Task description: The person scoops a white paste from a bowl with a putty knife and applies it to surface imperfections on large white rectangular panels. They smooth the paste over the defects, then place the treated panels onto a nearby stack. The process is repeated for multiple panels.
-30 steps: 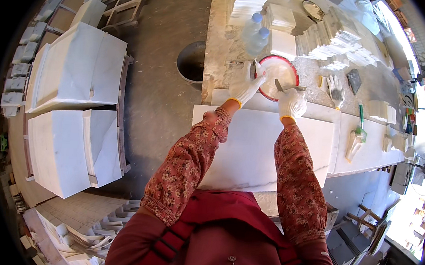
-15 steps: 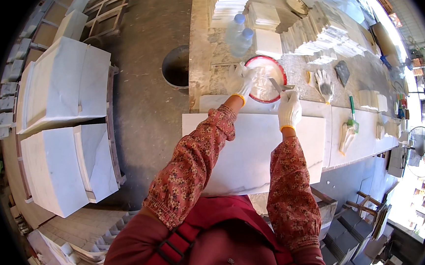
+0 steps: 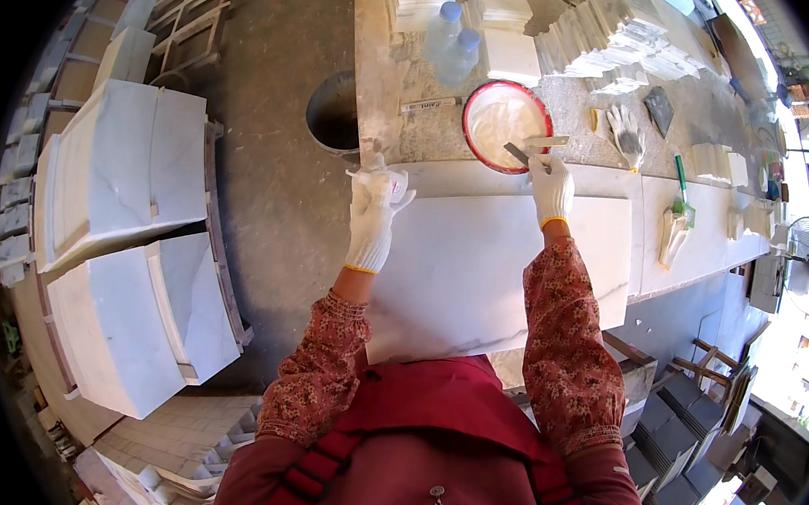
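My right hand (image 3: 551,190), in a white knit glove, is closed on a putty knife with a narrow grey blade (image 3: 516,152). A paler flat strip (image 3: 545,141) sticks out beside it; whether it belongs to the same tool I cannot tell. Both are at the near rim of a round, red-rimmed tub (image 3: 467,130) of creamy white paste. My left hand (image 3: 373,211), gloved alike, is at the far left corner of a white marble slab (image 3: 498,259). Its fingers curl around a small whitish thing with a red mark, too small to name.
Two blue-capped bottles (image 3: 455,59) and stacked white tiles (image 3: 512,58) stand beyond the tub. A spare glove (image 3: 626,137), a dark stone piece (image 3: 659,111) and a green-handled brush (image 3: 681,183) lie rightward. A bucket (image 3: 335,112) stands on the floor left of the bench.
My left hand has moved from the tub's left side, back and left to the slab's corner. My right hand stays at the tub's near right rim with the putty knife.
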Tool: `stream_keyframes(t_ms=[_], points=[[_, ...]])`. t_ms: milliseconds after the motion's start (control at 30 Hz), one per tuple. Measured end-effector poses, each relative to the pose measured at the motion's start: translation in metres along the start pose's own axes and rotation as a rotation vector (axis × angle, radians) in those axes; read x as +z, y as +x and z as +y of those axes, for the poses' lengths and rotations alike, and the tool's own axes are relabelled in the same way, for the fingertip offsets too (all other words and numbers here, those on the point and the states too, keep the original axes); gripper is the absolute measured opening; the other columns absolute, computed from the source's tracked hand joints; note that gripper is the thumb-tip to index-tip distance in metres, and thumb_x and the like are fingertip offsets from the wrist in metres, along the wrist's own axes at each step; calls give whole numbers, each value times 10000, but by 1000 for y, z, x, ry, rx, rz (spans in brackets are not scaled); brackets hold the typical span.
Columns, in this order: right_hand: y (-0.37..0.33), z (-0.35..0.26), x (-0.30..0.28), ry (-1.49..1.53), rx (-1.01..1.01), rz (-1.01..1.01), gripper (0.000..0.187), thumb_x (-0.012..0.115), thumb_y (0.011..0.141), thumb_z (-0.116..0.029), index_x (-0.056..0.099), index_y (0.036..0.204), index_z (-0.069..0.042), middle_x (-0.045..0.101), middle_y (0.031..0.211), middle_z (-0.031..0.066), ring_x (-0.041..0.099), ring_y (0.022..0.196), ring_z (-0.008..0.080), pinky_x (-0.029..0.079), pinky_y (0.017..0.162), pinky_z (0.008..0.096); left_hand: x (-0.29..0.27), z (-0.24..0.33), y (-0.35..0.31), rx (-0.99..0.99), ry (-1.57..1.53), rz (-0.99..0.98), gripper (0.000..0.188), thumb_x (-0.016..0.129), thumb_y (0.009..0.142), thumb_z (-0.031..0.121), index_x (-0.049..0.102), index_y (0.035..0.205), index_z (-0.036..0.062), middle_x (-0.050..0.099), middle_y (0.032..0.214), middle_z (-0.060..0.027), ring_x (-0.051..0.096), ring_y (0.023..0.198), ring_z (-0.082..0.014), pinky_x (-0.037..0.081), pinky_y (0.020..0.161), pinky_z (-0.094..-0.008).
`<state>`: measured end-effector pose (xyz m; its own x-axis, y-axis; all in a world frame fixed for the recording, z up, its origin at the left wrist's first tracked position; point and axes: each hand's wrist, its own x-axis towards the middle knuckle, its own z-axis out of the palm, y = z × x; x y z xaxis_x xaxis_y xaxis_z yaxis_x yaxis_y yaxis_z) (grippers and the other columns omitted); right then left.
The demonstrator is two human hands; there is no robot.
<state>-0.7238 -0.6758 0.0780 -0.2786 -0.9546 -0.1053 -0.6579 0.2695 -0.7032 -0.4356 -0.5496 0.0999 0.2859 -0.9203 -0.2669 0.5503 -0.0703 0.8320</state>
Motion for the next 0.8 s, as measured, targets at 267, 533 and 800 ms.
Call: stream_keyframes(t_ms=[267, 533, 800], points=[[-12, -4, -3, 153, -24, 10, 236, 688, 885, -296, 745, 968, -83, 694, 741, 82, 653, 693, 194, 512, 680, 344, -51, 24, -71, -109, 277, 160, 481, 546, 1020, 164, 344, 1446, 68, 480, 1473, -119, 622, 1163, -229, 545, 916, -373], [-49, 8, -21, 375, 57, 44, 203, 680, 926, -228, 735, 1005, -50, 673, 745, 24, 564, 652, 97, 474, 622, 273, -52, 10, -98, -89, 332, 22, 447, 523, 1050, 213, 369, 1428, 32, 507, 1420, -192, 557, 1257, -272, 475, 1045, -417], [-175, -11, -74, 669, 262, -20, 167, 654, 964, -164, 687, 1023, -12, 610, 746, -11, 498, 646, 59, 408, 590, 213, -35, 1, -104, -163, 312, -82, 431, 508, 1059, 215, 371, 1429, 41, 505, 1429, -180, 557, 1264, -283, 499, 1023, -434]])
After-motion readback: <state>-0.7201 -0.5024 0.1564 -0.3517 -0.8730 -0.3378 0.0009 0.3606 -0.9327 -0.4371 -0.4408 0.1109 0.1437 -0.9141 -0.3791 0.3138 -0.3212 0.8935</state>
